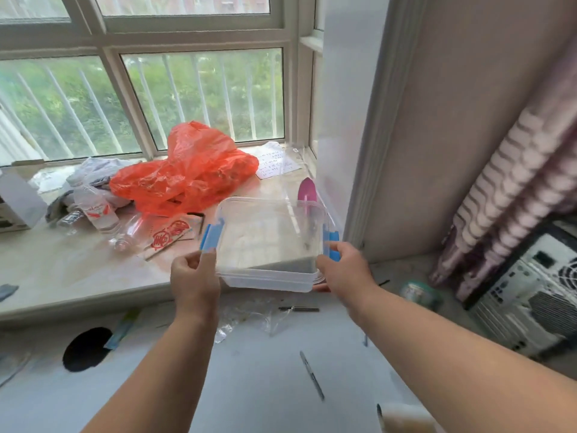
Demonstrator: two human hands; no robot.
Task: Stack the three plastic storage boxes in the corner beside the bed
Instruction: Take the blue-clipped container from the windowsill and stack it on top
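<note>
A clear plastic storage box (268,239) with blue side clips is held over the right end of the window sill (78,270), its near edge past the sill's front. My left hand (195,276) grips its left near corner by a blue clip. My right hand (342,270) grips the right near corner, fingers under the rim. The box looks empty and has no lid on it. Only this one box is in view.
On the sill lie an orange plastic bag (187,173), a water bottle (93,207), a paper with red print (170,235), a written note (274,160) and a pink object (307,190). A computer case (527,295) and a curtain (512,195) stand right. Pens (312,375) lie below.
</note>
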